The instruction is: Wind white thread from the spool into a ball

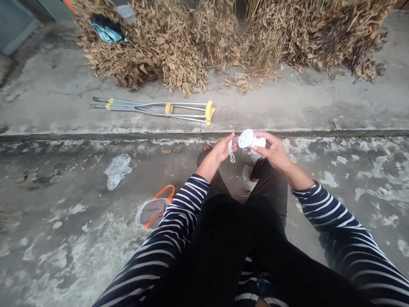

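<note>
My right hand (271, 149) is wrapped round a white spool-shaped object (247, 138), which has a wide round end facing left. It is held tilted above my knees, and what it is exactly I cannot make out. Just left of it, my left hand (223, 147) has its fingers curled around a white strap (231, 152). The strap's lower end dangles below the fingers. Whether strap and spool-shaped object are joined is not clear at this size.
Metal crutches (153, 109) with yellow pads lie on the raised concrete ledge (271, 108). Dried leafy stalks (185, 42) are heaped behind, with a blue and black cloth (108, 30) on them. Lower left are a clear plastic bag (117, 171) and a mesh bag with orange handles (152, 211).
</note>
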The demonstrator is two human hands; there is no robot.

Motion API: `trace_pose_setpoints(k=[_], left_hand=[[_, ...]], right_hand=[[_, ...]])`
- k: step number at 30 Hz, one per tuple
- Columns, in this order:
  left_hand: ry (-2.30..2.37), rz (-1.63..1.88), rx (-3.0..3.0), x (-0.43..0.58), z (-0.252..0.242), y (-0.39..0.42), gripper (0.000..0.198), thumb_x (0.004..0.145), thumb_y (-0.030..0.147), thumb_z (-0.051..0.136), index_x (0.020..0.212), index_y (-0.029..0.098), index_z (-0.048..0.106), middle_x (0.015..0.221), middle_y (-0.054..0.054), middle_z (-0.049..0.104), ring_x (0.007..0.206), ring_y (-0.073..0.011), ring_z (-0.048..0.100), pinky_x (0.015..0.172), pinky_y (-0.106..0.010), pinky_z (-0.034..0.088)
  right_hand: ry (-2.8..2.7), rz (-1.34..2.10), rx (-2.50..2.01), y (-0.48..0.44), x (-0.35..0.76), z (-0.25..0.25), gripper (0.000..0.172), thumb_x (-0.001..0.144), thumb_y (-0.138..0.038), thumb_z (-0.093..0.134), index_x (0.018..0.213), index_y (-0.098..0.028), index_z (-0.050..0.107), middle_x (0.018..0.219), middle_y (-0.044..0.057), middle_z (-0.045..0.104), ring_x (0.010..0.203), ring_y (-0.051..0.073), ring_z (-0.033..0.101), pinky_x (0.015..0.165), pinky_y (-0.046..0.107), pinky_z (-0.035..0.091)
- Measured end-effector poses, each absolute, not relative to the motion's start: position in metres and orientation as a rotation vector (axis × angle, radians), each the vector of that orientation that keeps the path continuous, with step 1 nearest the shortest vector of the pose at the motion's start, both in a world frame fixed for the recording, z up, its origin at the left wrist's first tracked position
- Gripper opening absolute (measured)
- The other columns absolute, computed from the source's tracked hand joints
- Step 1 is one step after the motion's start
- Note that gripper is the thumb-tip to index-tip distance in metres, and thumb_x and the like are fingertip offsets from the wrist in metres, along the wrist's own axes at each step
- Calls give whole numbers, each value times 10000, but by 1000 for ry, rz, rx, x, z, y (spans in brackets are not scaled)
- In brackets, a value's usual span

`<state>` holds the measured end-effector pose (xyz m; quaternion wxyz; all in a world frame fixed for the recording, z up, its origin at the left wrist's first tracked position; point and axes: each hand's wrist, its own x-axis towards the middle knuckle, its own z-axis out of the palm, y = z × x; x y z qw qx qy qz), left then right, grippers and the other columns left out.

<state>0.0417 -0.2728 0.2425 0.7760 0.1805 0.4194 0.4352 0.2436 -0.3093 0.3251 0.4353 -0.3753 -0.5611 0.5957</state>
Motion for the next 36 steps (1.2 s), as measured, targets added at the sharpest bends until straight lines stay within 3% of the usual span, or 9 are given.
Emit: trace_pose_setpoints(k=[3, 10, 15, 21, 26, 29, 32, 36], left_hand=[[814, 838, 433, 37, 230, -277, 325, 923, 416, 733, 786, 153, 599, 498, 29, 543, 430, -104, 516, 505, -229, 408], [741, 973, 382, 29, 224, -264, 344, 936, 426, 717, 760, 148, 619, 510, 32, 549, 460, -94, 533, 560, -225, 457], [892, 897, 345, 23, 216, -264, 312, 950, 367, 708, 768, 121, 649, 646, -35, 679, 598, -115, 668, 798, -287, 579], [1052, 1084, 484, 2, 197, -279, 348, 837, 405, 802, 686, 156, 611, 661, -18, 669, 745, -144, 698, 967, -351, 562], [1473, 1006, 771, -12, 186, -290, 133, 704, 181, 833, 766, 146, 722, 833, -57, 745, 944, -197, 687, 1051, -348, 490], [1441, 1030, 871, -2, 197, -285, 289, 679, 126, 810, 956, 153, 733, 1027, -73, 763, 1013, -198, 683, 1063, -357, 490], [1401, 1115, 1028, 17, 222, -269, 533, 675, 156, 824, 1186, 171, 675, 1279, -119, 710, 1158, -227, 675, 1072, -366, 504], [1333, 1194, 1194, 28, 267, -245, 498, 747, 289, 798, 1211, 211, 636, 1366, -104, 688, 1417, -273, 549, 1164, -402, 474]], right_hand=[[-1383, 1434, -955, -304, 245, 328, 421, 687, -461, 934, 1029, -289, 761, 1001, 17, 690, 904, 212, 666, 777, 435, 678], [-1320, 1396, -966, -298, 248, 333, 425, 655, -452, 940, 1008, -286, 771, 934, 15, 685, 867, 211, 641, 737, 437, 671], [-1257, 1426, -1056, -297, 247, 325, 442, 652, -467, 920, 1003, -254, 756, 887, 7, 675, 801, 189, 631, 737, 448, 666], [-1203, 1372, -1073, -286, 248, 330, 433, 655, -450, 914, 1003, -261, 737, 920, -4, 660, 764, 165, 626, 727, 417, 678], [-1416, 1245, -1073, -258, 241, 330, 403, 684, -440, 876, 997, -232, 731, 905, 19, 648, 791, 186, 625, 711, 400, 665], [-1527, 1156, -1168, -235, 224, 327, 383, 670, -373, 859, 980, -193, 726, 959, 54, 674, 754, 193, 635, 656, 382, 629], [-1794, 956, -1284, -216, 196, 334, 290, 709, -219, 804, 983, -160, 730, 991, 71, 706, 820, 211, 657, 784, 378, 588], [-2152, 751, -1233, -200, 152, 359, 252, 772, -157, 773, 1017, -167, 716, 1067, 60, 735, 1041, 238, 652, 960, 338, 497]])
